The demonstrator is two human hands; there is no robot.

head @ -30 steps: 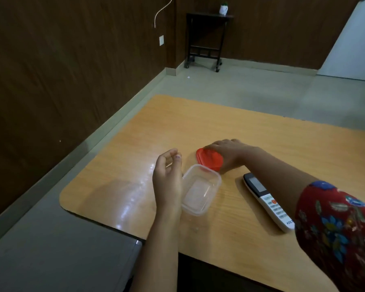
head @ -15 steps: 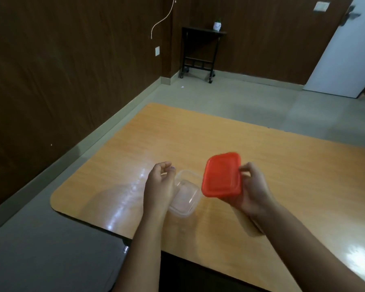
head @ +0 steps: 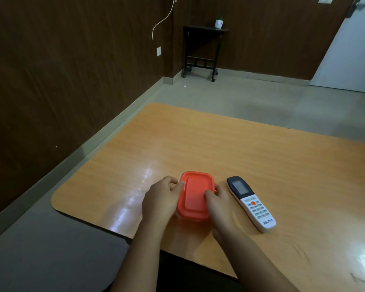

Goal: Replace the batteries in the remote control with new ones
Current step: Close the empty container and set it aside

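Red lid point(head: 195, 196); white-black remote point(head: 251, 203); orange woodgrain table point(head: 261, 157).

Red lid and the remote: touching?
Apart. The head view shows a strip of bare table between the red lid and the remote. The right hand grips the lid's right side.

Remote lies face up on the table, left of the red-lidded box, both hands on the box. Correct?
No. The head view shows the remote right of the red-lidded box, not left. It is face up on the table; left hand and right hand hold the box.
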